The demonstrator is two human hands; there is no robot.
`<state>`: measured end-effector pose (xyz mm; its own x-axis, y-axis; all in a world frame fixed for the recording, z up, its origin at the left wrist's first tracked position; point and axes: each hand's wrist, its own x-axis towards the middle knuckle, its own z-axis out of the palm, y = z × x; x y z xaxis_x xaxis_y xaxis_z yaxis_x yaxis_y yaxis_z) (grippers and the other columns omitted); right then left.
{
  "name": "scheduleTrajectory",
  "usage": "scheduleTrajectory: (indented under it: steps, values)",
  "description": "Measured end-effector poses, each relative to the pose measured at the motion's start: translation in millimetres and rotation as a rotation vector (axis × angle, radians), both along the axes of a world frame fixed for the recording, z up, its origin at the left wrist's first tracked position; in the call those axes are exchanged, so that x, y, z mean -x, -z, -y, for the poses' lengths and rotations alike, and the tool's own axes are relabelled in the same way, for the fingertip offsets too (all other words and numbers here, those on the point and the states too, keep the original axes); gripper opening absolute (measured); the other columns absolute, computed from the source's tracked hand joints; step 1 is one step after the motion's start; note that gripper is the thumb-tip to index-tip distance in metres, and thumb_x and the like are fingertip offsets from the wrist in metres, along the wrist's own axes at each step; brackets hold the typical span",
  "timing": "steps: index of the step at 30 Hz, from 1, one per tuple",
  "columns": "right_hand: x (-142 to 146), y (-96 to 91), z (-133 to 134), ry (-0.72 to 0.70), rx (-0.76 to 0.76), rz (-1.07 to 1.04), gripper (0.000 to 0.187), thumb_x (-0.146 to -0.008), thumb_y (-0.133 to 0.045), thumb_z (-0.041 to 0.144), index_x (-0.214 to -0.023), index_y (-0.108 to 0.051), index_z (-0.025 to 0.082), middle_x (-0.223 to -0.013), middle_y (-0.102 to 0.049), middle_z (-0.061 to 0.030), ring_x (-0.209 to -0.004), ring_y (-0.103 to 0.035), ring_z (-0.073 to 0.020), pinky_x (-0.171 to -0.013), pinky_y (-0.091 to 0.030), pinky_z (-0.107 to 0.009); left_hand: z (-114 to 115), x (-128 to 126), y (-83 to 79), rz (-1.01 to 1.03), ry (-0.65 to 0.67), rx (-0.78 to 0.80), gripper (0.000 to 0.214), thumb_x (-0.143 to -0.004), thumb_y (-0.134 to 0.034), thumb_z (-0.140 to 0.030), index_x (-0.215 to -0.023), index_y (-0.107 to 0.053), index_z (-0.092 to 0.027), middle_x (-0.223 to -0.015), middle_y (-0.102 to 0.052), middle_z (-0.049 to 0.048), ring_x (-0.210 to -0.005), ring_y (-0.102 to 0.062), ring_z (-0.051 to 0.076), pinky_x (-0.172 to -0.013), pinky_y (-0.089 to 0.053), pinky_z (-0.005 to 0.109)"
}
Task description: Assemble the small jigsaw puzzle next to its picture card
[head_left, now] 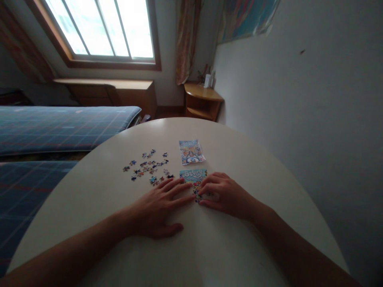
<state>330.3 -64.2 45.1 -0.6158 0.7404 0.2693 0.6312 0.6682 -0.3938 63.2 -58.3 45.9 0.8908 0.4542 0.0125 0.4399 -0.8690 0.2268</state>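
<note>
Located part-built puzzle (195, 176) on table (209, 251), between left hand (161, 207), fingers spread, holding nothing, and right hand (220, 195), curled; can't discern whether pinching. Judged light, thin, stiffish; best gripped by edges.

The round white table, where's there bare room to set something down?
Bare tabletop lies right of the blue rectangular sheet, beyond the right hand, out to the rim, and on the near side of the left hand. It's crowded beyond the left hand, with scattered multicoloured jigsaw pieces, and between both hands, around the flat blue picture.
</note>
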Motion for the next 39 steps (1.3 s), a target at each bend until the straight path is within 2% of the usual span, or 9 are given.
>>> scheduleTrajectory:
  steps: [7, 13, 23, 29, 32, 39]
  values:
    - [1.1, 2.5, 0.6, -0.015, -0.06, -0.003, 0.01, -0.08, -0.078, 0.03, -0.085, -0.072, 0.024, -0.093, -0.073, -0.0015, -0.091, -0.065, -0.0194, -0.091, -0.044, -0.037, 1.8, -1.3, 0.6, 0.018, 0.008, -0.028, 0.083, -0.078, -0.067, -0.052, -0.152, -0.031, -0.035, -0.161, -0.026, 0.008, -0.144, -0.027, 0.042, -0.113, -0.028, 0.063]
    - [1.4, 0.5, 1.7, -0.054, -0.13, 0.025, 0.009, -0.086, -0.072, 0.031, -0.08, -0.072, 0.024, -0.091, -0.073, -0.0004, -0.09, -0.065, -0.0177, -0.089, -0.044, -0.035, 0.7, -0.7, 4.1, 0.027, 0.016, -0.049, 0.085, -0.08, -0.065, -0.053, -0.153, -0.027, -0.036, -0.161, -0.027, 0.0077, -0.145, -0.025, 0.041, -0.113, -0.027, 0.063]
    - [2.1, -0.9, 2.5, -0.078, -0.169, 0.066, 0.007, -0.088, -0.069, 0.027, -0.082, -0.072, 0.024, -0.093, -0.074, -0.0004, -0.093, -0.065, -0.0163, -0.091, -0.045, -0.034, 2.0, -1.8, 1.0, 0.004, 0.006, -0.051, 0.082, -0.082, -0.064, -0.053, -0.153, -0.028, -0.035, -0.161, -0.027, 0.0083, -0.144, -0.027, 0.041, -0.113, -0.028, 0.063]
    - [1.4, -3.9, 3.3, -0.08, -0.103, 0.039, 0.004, -0.087, -0.07, 0.026, -0.089, -0.071, 0.023, -0.094, -0.074, -0.0017, -0.094, -0.066, -0.0174, -0.092, -0.046, -0.034, -0.9, -1.8, 2.6, 0.053, 0.01, -0.039, 0.071, -0.086, -0.061, -0.049, -0.149, -0.037, -0.028, -0.158, -0.034, 0.0079, -0.144, -0.029, 0.038, -0.114, -0.031, 0.058]
    - [-1.8, -6.4, 2.2, -0.069, -0.06, 0.011, 0.009, -0.084, -0.072, 0.025, -0.093, -0.069, 0.024, -0.1, -0.074, -0.0026, -0.097, -0.066, -0.0188, -0.093, -0.047, -0.036, -5.6, 0.2, 5.5, 0.097, -0.005, -0.051, 0.064, -0.09, -0.058, -0.045, -0.147, -0.039, -0.025, -0.155, -0.039, 0.0077, -0.142, -0.033, 0.034, -0.115, -0.032, 0.054]
    - [-7.7, 2.2, -5.9, -0.094, -0.03, -0.005, 0.02, -0.084, -0.072, 0.027, -0.104, -0.072, 0.027, -0.114, -0.071, -0.0049, -0.105, -0.064, -0.0194, -0.097, -0.046, -0.039, -28.7, 21.0, 18.4, 0.192, -0.183, -0.151, 0.042, -0.095, -0.053, -0.035, -0.135, -0.051, -0.027, -0.147, -0.05, 0.0058, -0.138, -0.04, 0.028, -0.111, -0.037, 0.05]
